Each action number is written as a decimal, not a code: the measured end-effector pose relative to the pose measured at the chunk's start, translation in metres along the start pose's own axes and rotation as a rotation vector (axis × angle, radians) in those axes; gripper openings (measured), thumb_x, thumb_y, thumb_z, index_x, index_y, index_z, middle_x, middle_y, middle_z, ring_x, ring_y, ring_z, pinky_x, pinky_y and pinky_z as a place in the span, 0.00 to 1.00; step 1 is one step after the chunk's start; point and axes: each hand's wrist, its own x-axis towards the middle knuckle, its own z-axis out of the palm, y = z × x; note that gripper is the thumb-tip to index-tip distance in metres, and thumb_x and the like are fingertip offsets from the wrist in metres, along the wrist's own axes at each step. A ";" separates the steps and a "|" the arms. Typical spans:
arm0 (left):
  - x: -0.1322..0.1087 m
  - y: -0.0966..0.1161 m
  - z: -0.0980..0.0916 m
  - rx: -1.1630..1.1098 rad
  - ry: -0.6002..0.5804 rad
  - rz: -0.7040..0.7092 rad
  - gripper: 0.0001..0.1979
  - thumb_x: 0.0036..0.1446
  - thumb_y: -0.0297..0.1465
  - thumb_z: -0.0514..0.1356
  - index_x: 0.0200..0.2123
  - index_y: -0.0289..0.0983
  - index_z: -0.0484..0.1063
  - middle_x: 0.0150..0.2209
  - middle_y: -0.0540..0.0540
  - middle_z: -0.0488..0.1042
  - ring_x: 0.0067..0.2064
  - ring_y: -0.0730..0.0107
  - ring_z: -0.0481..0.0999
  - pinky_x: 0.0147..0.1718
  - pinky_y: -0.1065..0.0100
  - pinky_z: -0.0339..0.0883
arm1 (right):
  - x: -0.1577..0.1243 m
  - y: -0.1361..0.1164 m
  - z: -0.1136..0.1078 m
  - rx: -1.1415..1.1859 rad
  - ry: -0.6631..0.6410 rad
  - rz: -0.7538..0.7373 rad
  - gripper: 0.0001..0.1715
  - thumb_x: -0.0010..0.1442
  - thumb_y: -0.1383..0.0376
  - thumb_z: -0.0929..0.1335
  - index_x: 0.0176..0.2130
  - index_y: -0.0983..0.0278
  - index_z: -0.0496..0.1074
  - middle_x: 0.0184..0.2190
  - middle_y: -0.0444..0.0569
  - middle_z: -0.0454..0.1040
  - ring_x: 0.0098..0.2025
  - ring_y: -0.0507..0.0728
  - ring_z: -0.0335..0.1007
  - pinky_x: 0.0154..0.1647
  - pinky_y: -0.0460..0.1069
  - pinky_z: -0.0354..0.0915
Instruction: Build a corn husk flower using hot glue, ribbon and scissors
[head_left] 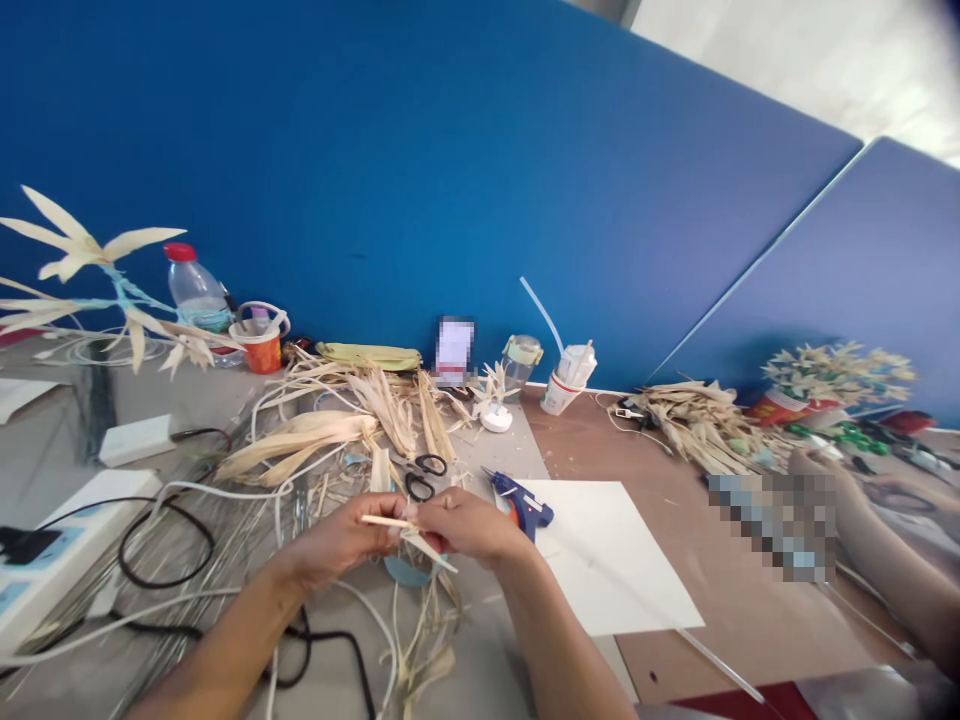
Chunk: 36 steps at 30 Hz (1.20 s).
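The left hand (pixel 371 530) and right hand (pixel 465 525) pinched a pale husk piece (pixel 431 550) between their fingertips, above the grey table (pixel 484 655). Just beyond lay black-handled scissors (pixel 420 487) and loose husks (pixel 300 445); a blue glue gun (pixel 525 505) lay partly over a white sheet (pixel 611 560). Farther back stood containers — an orange cup (pixel 262 355) holding a purple-topped item, a red-capped bottle (pixel 193 285), a lidded clear jar (pixel 519 365), and a white cup (pixel 559 393) filled with pale things too blurred to name. At far right, husk flowers (pixel 840 375) rose above red cups (pixel 776 406).
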 end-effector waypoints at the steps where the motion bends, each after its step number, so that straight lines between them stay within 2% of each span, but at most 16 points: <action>1: -0.001 0.000 0.000 0.009 -0.003 0.002 0.13 0.48 0.36 0.65 0.33 0.32 0.73 0.28 0.46 0.70 0.29 0.72 0.65 0.28 0.71 0.56 | 0.000 0.001 0.001 0.031 -0.007 0.007 0.25 0.55 0.53 0.64 0.15 0.65 0.61 0.12 0.39 0.56 0.16 0.46 0.46 0.19 0.45 0.44; 6: -0.002 0.003 0.001 0.036 -0.020 0.025 0.15 0.48 0.38 0.65 0.34 0.32 0.73 0.29 0.45 0.70 0.30 0.70 0.66 0.29 0.70 0.57 | -0.001 0.004 0.000 0.169 -0.042 -0.010 0.26 0.53 0.51 0.65 0.15 0.66 0.62 0.11 0.39 0.56 0.14 0.45 0.44 0.17 0.45 0.41; 10: -0.003 0.006 0.005 0.038 -0.044 0.022 0.16 0.49 0.40 0.63 0.36 0.32 0.73 0.27 0.46 0.70 0.30 0.69 0.66 0.30 0.68 0.58 | -0.004 0.002 -0.004 0.228 -0.080 -0.058 0.26 0.55 0.53 0.64 0.14 0.66 0.63 0.08 0.37 0.53 0.13 0.45 0.41 0.15 0.45 0.38; 16: -0.003 0.007 0.006 -0.003 -0.030 0.017 0.13 0.49 0.38 0.64 0.32 0.34 0.73 0.27 0.46 0.70 0.29 0.69 0.65 0.29 0.68 0.56 | -0.002 0.004 -0.001 0.288 -0.095 -0.066 0.27 0.54 0.52 0.65 0.14 0.66 0.63 0.07 0.37 0.52 0.12 0.44 0.41 0.15 0.45 0.35; 20: -0.003 0.006 0.002 -0.022 -0.022 0.033 0.12 0.46 0.37 0.66 0.28 0.34 0.71 0.25 0.49 0.67 0.27 0.73 0.62 0.27 0.71 0.54 | -0.007 0.004 -0.014 0.394 -0.087 -0.086 0.28 0.53 0.52 0.65 0.12 0.65 0.61 0.07 0.37 0.50 0.11 0.44 0.39 0.15 0.45 0.36; 23: -0.003 0.006 -0.002 -0.063 -0.036 0.036 0.14 0.46 0.38 0.66 0.27 0.33 0.70 0.23 0.51 0.64 0.25 0.76 0.58 0.25 0.73 0.51 | -0.014 0.001 -0.030 0.572 -0.026 -0.140 0.30 0.53 0.50 0.64 0.11 0.64 0.56 0.07 0.36 0.49 0.11 0.44 0.38 0.15 0.44 0.37; 25: -0.003 0.007 -0.002 -0.113 -0.033 0.021 0.15 0.46 0.39 0.66 0.27 0.33 0.69 0.22 0.52 0.63 0.24 0.77 0.57 0.24 0.73 0.50 | -0.015 -0.001 -0.034 0.615 0.074 -0.131 0.31 0.54 0.47 0.63 0.13 0.64 0.57 0.08 0.36 0.48 0.12 0.44 0.37 0.15 0.44 0.37; 27: -0.003 0.008 -0.003 -0.152 -0.008 -0.002 0.14 0.45 0.38 0.66 0.26 0.33 0.68 0.21 0.52 0.62 0.23 0.77 0.57 0.23 0.73 0.49 | -0.012 -0.002 -0.030 0.552 0.147 -0.073 0.32 0.55 0.44 0.60 0.16 0.65 0.62 0.09 0.36 0.49 0.12 0.45 0.38 0.15 0.44 0.37; 30: -0.001 0.008 -0.003 -0.182 0.055 -0.031 0.14 0.44 0.35 0.68 0.26 0.33 0.68 0.22 0.52 0.62 0.23 0.78 0.57 0.24 0.73 0.50 | -0.004 -0.001 -0.014 0.380 0.108 -0.060 0.37 0.57 0.41 0.54 0.22 0.68 0.69 0.13 0.40 0.57 0.15 0.46 0.44 0.16 0.44 0.41; 33: 0.001 0.004 -0.004 -0.191 0.071 -0.034 0.13 0.44 0.35 0.67 0.27 0.32 0.71 0.23 0.51 0.64 0.23 0.78 0.58 0.24 0.73 0.51 | 0.003 -0.002 0.000 0.207 0.116 -0.058 0.37 0.57 0.41 0.55 0.21 0.67 0.68 0.15 0.42 0.60 0.17 0.47 0.49 0.18 0.45 0.45; 36: 0.003 -0.001 -0.006 -0.181 0.060 -0.034 0.13 0.47 0.36 0.66 0.30 0.31 0.73 0.24 0.48 0.67 0.24 0.78 0.59 0.24 0.73 0.52 | 0.005 -0.004 0.005 0.024 0.170 -0.017 0.34 0.57 0.42 0.58 0.19 0.66 0.66 0.15 0.42 0.61 0.18 0.48 0.51 0.20 0.45 0.48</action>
